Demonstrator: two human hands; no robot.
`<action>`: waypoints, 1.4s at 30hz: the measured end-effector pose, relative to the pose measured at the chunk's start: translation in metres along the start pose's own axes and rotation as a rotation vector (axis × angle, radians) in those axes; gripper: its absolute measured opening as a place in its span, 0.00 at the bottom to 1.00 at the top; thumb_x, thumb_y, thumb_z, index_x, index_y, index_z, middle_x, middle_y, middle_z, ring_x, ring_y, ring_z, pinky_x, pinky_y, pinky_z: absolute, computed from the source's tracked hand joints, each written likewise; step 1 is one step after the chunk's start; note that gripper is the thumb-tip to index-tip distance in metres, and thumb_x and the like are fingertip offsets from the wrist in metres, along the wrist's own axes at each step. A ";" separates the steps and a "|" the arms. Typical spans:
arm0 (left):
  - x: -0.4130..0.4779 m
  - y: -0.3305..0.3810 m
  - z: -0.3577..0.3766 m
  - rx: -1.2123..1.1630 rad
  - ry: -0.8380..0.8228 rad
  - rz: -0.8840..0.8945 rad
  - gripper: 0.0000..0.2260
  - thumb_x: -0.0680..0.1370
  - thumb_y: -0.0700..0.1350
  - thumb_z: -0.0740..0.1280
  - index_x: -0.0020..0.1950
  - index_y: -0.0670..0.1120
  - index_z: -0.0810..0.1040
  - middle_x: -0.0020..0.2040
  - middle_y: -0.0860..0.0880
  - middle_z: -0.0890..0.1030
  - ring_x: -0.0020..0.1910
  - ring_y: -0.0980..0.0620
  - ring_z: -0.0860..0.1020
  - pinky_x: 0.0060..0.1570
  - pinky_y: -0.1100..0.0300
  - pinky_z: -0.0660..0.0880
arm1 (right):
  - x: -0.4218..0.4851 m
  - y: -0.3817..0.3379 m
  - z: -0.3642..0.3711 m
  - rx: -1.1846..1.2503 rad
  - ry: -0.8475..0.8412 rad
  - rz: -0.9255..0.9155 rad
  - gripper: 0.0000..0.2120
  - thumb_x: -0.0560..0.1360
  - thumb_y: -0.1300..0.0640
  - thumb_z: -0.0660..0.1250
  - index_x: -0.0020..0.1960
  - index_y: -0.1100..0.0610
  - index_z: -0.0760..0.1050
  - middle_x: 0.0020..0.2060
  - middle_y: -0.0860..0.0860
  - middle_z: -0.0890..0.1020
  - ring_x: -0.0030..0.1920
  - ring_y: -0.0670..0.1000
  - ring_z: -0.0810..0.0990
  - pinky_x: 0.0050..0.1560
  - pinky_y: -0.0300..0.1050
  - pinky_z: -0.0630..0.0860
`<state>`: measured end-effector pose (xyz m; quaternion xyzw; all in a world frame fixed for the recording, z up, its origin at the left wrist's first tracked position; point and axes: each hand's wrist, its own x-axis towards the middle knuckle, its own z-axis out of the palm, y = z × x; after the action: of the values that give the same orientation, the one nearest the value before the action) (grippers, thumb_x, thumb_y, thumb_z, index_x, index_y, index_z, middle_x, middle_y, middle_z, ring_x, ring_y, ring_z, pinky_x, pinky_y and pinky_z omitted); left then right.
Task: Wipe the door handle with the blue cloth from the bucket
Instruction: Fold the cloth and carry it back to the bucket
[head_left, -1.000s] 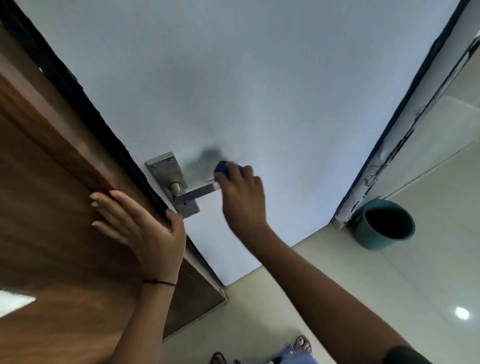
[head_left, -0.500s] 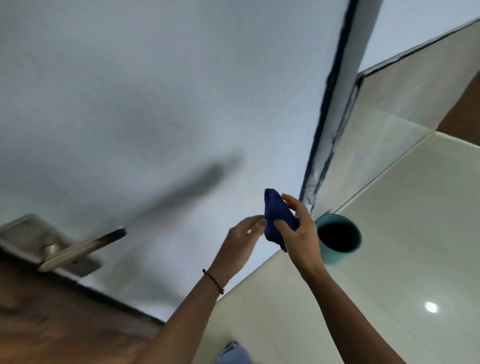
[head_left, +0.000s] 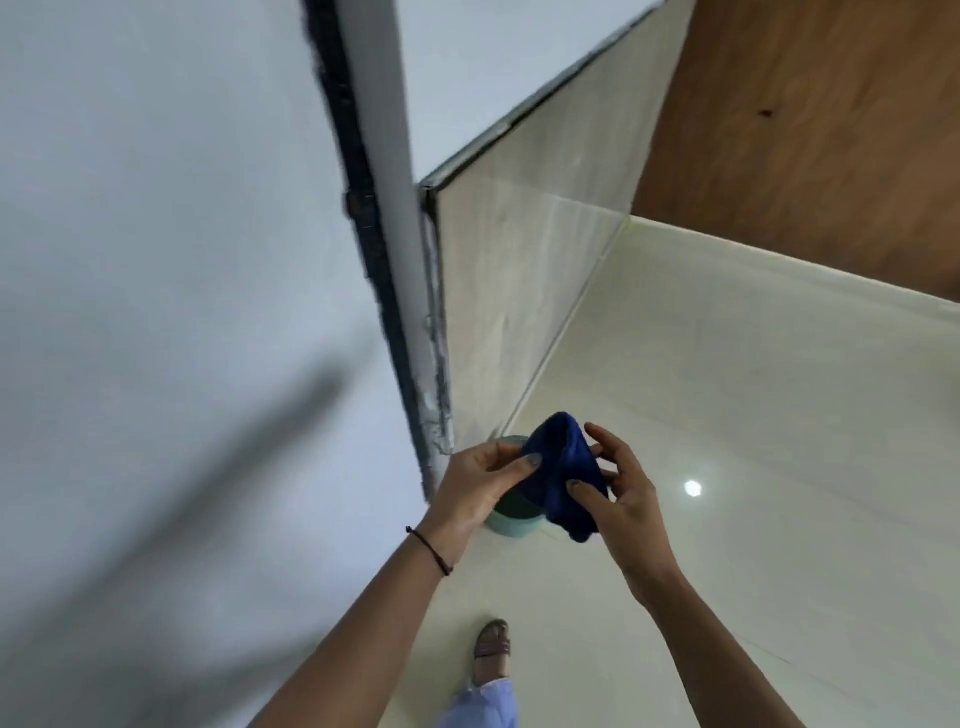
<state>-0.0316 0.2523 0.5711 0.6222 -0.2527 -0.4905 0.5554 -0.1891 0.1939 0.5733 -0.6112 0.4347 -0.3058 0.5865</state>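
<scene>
The blue cloth (head_left: 563, 470) is bunched between both hands, in the air above the floor. My left hand (head_left: 480, 480) pinches its left side with thumb and fingers. My right hand (head_left: 621, 493) grips its right and lower part. Directly behind the cloth and hands stands the teal bucket (head_left: 511, 519) on the floor, mostly hidden, close to the foot of the door frame. The door handle is out of view.
The white door (head_left: 182, 312) fills the left, with its dark edge and frame (head_left: 395, 260) running down to the floor. A tiled wall (head_left: 524, 270) and a wooden panel (head_left: 805, 130) lie beyond. My sandalled foot (head_left: 491, 649) stands on the glossy floor.
My right hand left the handle with the cloth and my left hand left the door to join it. The view swung right, so the handle is gone and the bucket sits behind the hands.
</scene>
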 end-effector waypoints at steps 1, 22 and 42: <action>0.021 0.003 0.007 0.041 -0.035 0.015 0.03 0.73 0.39 0.72 0.46 0.43 0.82 0.42 0.45 0.83 0.43 0.50 0.79 0.46 0.62 0.76 | 0.018 0.002 -0.010 -0.035 0.000 0.028 0.29 0.74 0.68 0.65 0.69 0.45 0.67 0.58 0.49 0.76 0.57 0.51 0.78 0.43 0.40 0.82; 0.274 0.022 0.048 0.374 0.263 -0.027 0.02 0.75 0.40 0.70 0.45 0.47 0.81 0.40 0.53 0.84 0.39 0.62 0.80 0.39 0.69 0.75 | 0.328 0.080 -0.080 -0.306 -0.294 0.259 0.14 0.71 0.61 0.71 0.38 0.41 0.78 0.35 0.42 0.83 0.33 0.33 0.77 0.38 0.28 0.70; 0.408 -0.267 0.043 -0.060 0.418 -0.601 0.17 0.64 0.39 0.64 0.51 0.51 0.79 0.47 0.47 0.83 0.45 0.50 0.79 0.45 0.58 0.75 | 0.410 0.343 -0.021 -0.056 -0.280 0.904 0.23 0.71 0.63 0.66 0.65 0.57 0.73 0.55 0.55 0.80 0.53 0.54 0.79 0.59 0.53 0.75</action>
<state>0.0282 -0.0494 0.1905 0.7388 0.0745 -0.5013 0.4443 -0.0883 -0.1580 0.1832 -0.4113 0.5821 0.0773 0.6972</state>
